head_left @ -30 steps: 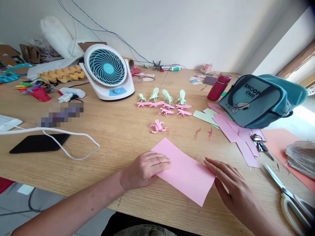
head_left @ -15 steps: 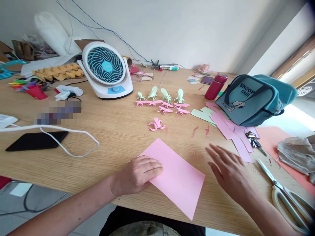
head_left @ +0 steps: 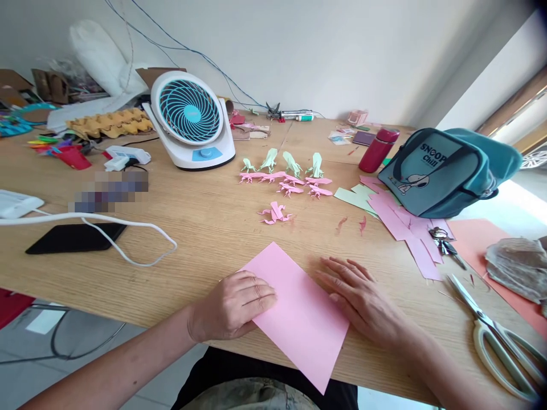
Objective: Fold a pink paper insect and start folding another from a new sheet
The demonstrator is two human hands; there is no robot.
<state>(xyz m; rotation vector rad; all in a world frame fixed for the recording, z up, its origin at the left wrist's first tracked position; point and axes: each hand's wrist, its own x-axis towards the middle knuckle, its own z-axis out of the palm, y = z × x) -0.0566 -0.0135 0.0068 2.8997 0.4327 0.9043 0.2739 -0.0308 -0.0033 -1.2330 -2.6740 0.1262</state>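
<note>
A sheet of pink paper (head_left: 303, 313) lies slanted at the table's front edge, one corner reaching over it. My left hand (head_left: 237, 302) grips the sheet's left side, fingers bent and together on top; its thumb is mostly hidden. My right hand (head_left: 359, 299) rests at the sheet's right corner, fingers stretched out, the thumb side touching the paper. Just beyond the sheet stands a pink folded-paper figure (head_left: 276, 213). Behind it are several pink paper insects (head_left: 291, 189) and a row of pale green ones (head_left: 292, 163).
Scissors (head_left: 485, 327) lie at the right, near keys (head_left: 444, 242) and pink paper strips (head_left: 395, 219). A teal bag (head_left: 440, 176) and a red flask (head_left: 378, 151) stand behind. To the left are a fan (head_left: 190, 119), a black flat pad (head_left: 74, 238) and a white cable (head_left: 166, 233).
My right hand has moved left and down onto the right corner of the pink paper. My left hand stays on the sheet's left side. The view has shifted slightly.
</note>
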